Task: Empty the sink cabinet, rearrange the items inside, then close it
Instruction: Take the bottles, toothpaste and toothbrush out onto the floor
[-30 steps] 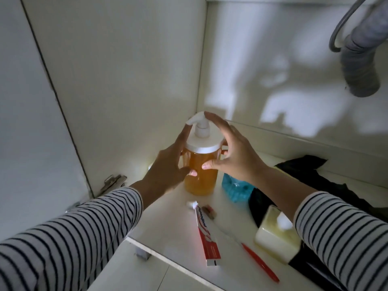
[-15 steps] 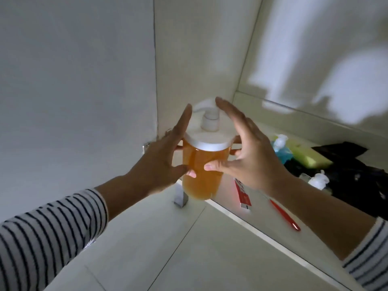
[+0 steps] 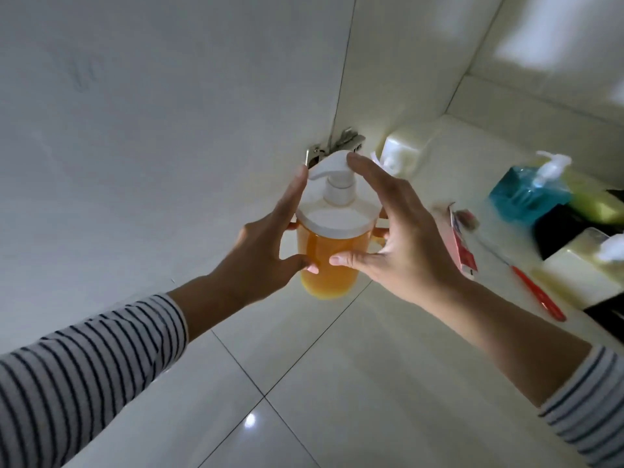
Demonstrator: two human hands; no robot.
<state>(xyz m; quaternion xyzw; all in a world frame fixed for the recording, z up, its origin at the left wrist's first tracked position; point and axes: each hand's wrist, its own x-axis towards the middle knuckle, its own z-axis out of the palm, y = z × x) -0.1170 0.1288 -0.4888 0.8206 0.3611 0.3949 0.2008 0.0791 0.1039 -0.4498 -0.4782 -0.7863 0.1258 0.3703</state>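
An orange pump bottle with a white lid and pump head hangs in the air over the tiled floor, just outside the cabinet. My left hand grips its left side and my right hand its right side, fingers spread up to the pump head. Inside the cabinet on the right lie a blue pump bottle, a cream bottle, a second cream bottle, a toothpaste tube and a red toothbrush.
The open cabinet door stands at the left, its metal hinge just behind the bottle. A yellow-green item and a black cloth lie at the far right of the shelf. Glossy floor tiles spread below.
Both hands have lifted the orange bottle off the cabinet shelf and carried it out to the left, over the floor. The view has swung left with it.
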